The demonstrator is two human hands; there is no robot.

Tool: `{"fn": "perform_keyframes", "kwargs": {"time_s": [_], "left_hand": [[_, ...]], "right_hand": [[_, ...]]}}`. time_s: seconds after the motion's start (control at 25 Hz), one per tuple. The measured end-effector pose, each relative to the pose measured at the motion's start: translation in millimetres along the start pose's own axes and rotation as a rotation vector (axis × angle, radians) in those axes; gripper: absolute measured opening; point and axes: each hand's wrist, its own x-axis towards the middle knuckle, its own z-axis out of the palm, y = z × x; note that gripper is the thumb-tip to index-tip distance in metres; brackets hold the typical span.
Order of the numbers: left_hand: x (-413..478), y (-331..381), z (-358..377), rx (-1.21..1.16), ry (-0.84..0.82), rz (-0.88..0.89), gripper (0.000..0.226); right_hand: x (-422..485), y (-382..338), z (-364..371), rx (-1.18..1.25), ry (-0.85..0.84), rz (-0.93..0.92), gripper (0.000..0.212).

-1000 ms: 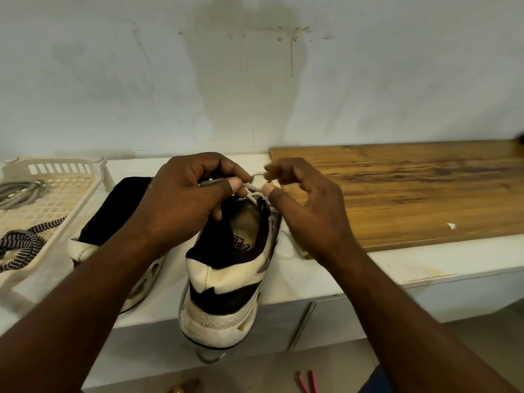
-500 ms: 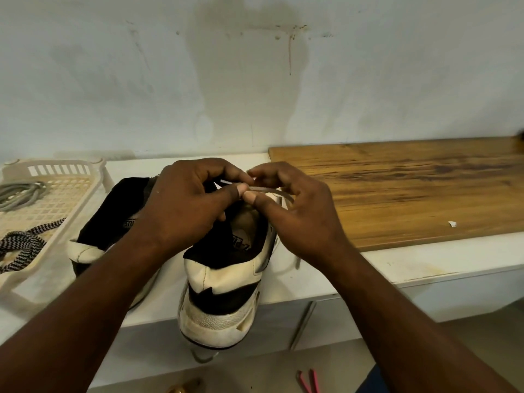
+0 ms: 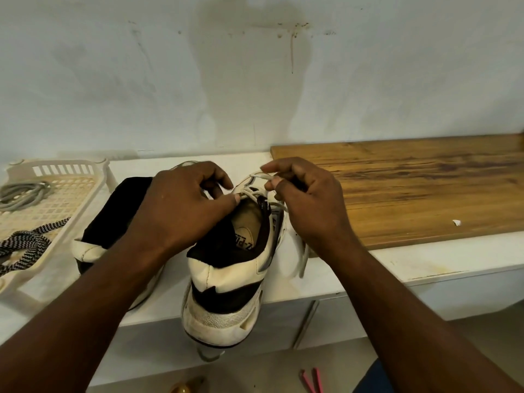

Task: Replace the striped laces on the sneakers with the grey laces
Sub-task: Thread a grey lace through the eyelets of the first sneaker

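A white and black sneaker (image 3: 226, 282) stands heel toward me at the counter's front edge, its heel hanging over. A grey lace (image 3: 256, 184) runs through its top eyelets. My left hand (image 3: 181, 208) pinches the lace at the sneaker's collar. My right hand (image 3: 306, 199) pinches a loop of the same lace just above the tongue; one loose end (image 3: 302, 259) hangs down the sneaker's right side. The second sneaker (image 3: 113, 219) lies to the left, mostly behind my left forearm. A striped lace (image 3: 22, 245) and another grey lace (image 3: 21, 194) lie in the basket.
A cream plastic basket (image 3: 93, 177) sits at the far left of the white counter (image 3: 425, 259). A wooden board (image 3: 425, 188) covers the counter's right part, against the wall. Pink-handled objects (image 3: 312, 380) lie on the floor below.
My right hand has drawn away from my left, up and to the right, pulling a loop of grey lace out over the tongue. The sneaker stays in place.
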Motion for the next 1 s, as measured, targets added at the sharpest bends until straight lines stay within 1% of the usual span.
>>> {"fn": "perform_keyframes", "kwargs": {"time_s": [0.04, 0.12, 0.24, 0.32, 0.4, 0.44, 0.56, 0.8, 1.0], "left_hand": [[-0.5, -0.7, 0.6, 0.037, -0.015, -0.015, 0.005], [-0.4, -3.4, 3.2, 0.071, 0.01, -0.058, 0.002], [-0.4, -8.2, 7.5, 0.003, 0.044, -0.146, 0.01], [1.1, -11.6, 9.5, -0.071, 0.032, -0.201, 0.013], [1.7, -16.2, 13.0, -0.193, 0.019, -0.262, 0.015], [1.1, -17.8, 14.9, -0.295, 0.008, -0.305, 0.016], [-3.0, -20.4, 18.0, -0.596, -0.06, -0.416, 0.014], [-8.2, -21.7, 16.6, -0.773, -0.129, -0.414, 0.019], [-10.7, -22.2, 16.4, -0.84, -0.164, -0.369, 0.022]], "right_hand": [[-0.1, -1.1, 0.2, 0.028, -0.008, 0.017, 0.021], [-2.4, -4.0, 4.2, 0.064, -0.034, 0.038, 0.013], [-6.6, -4.7, 13.2, 0.013, -0.048, 0.02, 0.005], [-6.8, -3.3, 16.9, -0.039, -0.033, -0.002, 0.006], [-6.7, -2.0, 19.5, -0.064, -0.028, 0.013, 0.011], [-7.0, -1.3, 20.6, -0.082, -0.03, 0.026, 0.013], [-7.5, -0.6, 24.3, -0.151, -0.056, 0.044, 0.009], [-6.7, -1.9, 29.0, -0.216, -0.074, 0.044, 0.006], [-7.2, -2.0, 31.8, -0.262, -0.073, -0.022, 0.006]]}}
